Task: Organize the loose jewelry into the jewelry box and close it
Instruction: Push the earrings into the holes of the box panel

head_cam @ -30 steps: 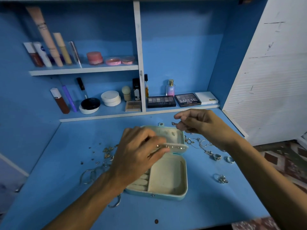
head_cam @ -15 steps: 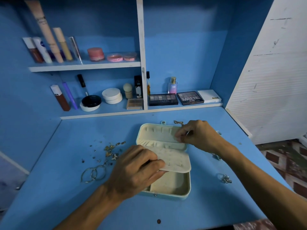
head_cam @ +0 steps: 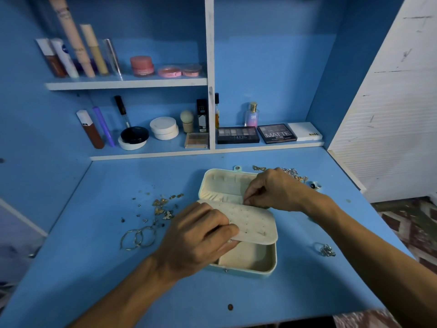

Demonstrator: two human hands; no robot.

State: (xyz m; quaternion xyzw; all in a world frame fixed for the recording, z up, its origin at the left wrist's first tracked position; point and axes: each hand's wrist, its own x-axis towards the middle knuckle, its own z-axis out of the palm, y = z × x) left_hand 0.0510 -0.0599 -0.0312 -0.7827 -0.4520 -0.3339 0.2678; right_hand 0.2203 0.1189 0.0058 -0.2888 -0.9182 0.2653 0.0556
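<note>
A pale green jewelry box [head_cam: 264, 268] lies open on the blue desk, its lid [head_cam: 224, 183] flat behind it. My left hand [head_cam: 196, 240] grips the cream earring panel [head_cam: 254, 223] by its near left edge and holds it over the tray. My right hand [head_cam: 274, 190] pinches something small at the panel's far edge; the item is too small to tell. Loose earrings and studs [head_cam: 163, 207] and hoops [head_cam: 138, 237] lie left of the box. More earrings [head_cam: 293, 172] and rings [head_cam: 327, 249] lie to the right.
Low shelves at the back hold makeup palettes [head_cam: 276, 133], compacts [head_cam: 164, 127], tubes and a perfume bottle [head_cam: 252, 114]. A white slatted panel [head_cam: 390, 114] stands at the right. The desk's front edge runs just below my forearms.
My right hand came down from above the lid to the panel's far edge. My left hand tilted the earring panel flatter over the tray.
</note>
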